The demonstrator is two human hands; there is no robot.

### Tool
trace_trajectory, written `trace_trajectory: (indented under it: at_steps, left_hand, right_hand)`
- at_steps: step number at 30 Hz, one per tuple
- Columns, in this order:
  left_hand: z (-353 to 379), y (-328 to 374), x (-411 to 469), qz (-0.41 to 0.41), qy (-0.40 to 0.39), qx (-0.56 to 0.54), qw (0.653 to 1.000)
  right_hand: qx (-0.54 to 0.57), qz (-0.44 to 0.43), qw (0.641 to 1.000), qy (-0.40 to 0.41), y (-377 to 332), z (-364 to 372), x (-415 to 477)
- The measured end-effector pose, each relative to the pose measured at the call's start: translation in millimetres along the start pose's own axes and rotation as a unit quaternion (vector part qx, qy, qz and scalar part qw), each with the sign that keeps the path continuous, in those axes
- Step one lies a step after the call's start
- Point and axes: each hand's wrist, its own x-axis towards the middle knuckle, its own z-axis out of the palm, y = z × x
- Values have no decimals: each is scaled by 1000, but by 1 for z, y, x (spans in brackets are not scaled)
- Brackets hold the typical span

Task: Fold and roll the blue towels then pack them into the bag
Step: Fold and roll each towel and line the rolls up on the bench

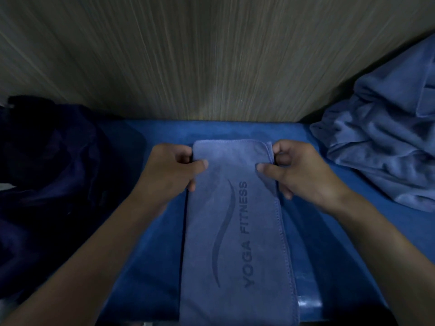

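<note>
Roll seems about to start from far end.
Bag (47,161) at left edge of blue surface (164,255); left hand (169,170) pinches far-left corner of folded towel (235,231), mid-surface, right hand (299,170) pinches far-right corner; turn both corners evenly & tight; loose towels (386,147) at right edge.

Blue towel (237,220), darker print; bag (47,161) seemingly navy.

The left hand (171,171) and the right hand (303,175) are seen bare, each joined to a bare forearm. The left forearm (94,255) and the right forearm (376,243) are shown uncovered right down to the lower edge of the view. Short nails (205,163) can be made out on both thumbs (267,170).
</note>
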Motion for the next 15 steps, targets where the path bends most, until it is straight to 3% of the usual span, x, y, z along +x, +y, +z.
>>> trace_trajectory:
  at_steps: [5,9,15]
  left_hand:
    - [1,5,-1,4,1,-94,996]
    - [3,8,-3,53,-14,-117,992]
    - [0,5,-4,140,-40,-74,987]
  right_hand:
    - [81,19,996,29,1,-2,2]
    - [157,16,986,47,1,-3,4]
    - [110,-87,990,2,12,-6,3]
